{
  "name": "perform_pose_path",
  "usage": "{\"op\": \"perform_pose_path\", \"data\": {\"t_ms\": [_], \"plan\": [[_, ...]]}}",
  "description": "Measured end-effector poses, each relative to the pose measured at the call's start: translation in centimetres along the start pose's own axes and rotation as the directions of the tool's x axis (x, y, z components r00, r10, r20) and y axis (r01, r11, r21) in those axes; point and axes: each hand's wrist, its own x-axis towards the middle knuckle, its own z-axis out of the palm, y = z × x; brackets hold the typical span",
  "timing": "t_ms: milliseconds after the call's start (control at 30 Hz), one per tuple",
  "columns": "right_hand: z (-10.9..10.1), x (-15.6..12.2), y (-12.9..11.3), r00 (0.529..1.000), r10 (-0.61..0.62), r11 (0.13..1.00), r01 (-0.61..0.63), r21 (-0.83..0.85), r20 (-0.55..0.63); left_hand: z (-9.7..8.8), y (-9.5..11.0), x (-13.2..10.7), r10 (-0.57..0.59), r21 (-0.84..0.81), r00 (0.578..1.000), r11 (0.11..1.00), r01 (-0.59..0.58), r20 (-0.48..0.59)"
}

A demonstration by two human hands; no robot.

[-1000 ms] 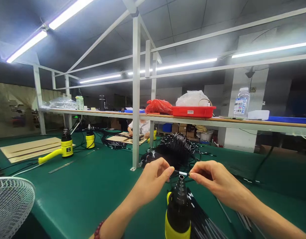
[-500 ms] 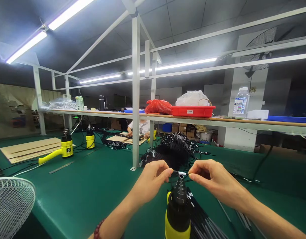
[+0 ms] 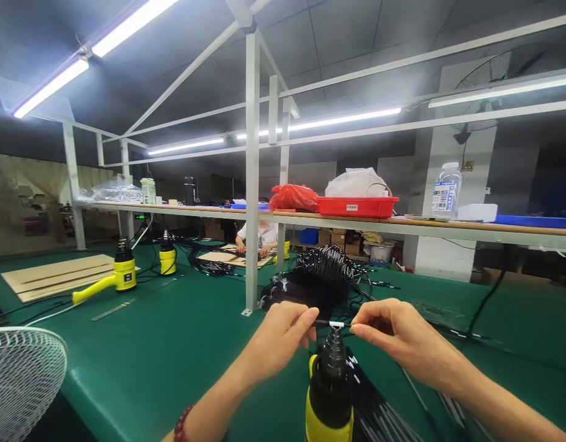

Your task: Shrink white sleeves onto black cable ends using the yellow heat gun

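cable (image 3: 333, 323) between left hand (image 3: 278, 341), right hand (image 3: 403, 331); heat gun (image 3: 329, 393) just below

- Upright black-and-yellow heat gun (image 3: 329, 393) on the green workbench (image 3: 172, 362)
- Black cable heap (image 3: 310, 291) just behind it
- White wire-mesh fan (image 3: 20, 387) well left
- Red plastic tray (image 3: 357, 206) high behind

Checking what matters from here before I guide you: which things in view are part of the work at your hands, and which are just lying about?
Part of the work: left hand, right hand, the white-sleeved cable they hold above the upright heat gun, and the black cable bundle beside it.

Lying about: fan, far heat gun, boards, red tray.
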Motion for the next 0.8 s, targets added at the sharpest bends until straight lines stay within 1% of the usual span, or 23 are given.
{"op": "perform_pose_path", "data": {"t_ms": [267,500,600,700,800], "plan": [[0.1,0.3,0.1,1.0,0.018,1.0,-0.017,0.021,-0.02,0.1,0.3,0.0,0.001,-0.107,0.997,0.994,-0.009,-0.071],[0.2,0.4,0.6,0.999,0.01,0.999,-0.009,0.039,-0.034,0.0,0.7,0.0,0.037,-0.124,0.993,0.991,-0.05,-0.11],[0.0,0.2,0.3,1.0,0.012,1.0,-0.012,-0.003,-0.013,0.0,0.8,0.0,0.05,-0.063,0.992,0.996,-0.057,-0.116],[0.0,-0.2,-0.1,0.999,0.031,0.998,-0.03,-0.053,0.021,-0.1,0.8,-0.1,0.05,0.031,0.994,0.998,-0.047,-0.094],[0.1,-0.3,-0.4,0.999,0.037,0.996,-0.034,-0.085,0.033,-0.1,0.7,-0.2,0.037,0.052,0.996,0.998,-0.033,-0.082]]}}
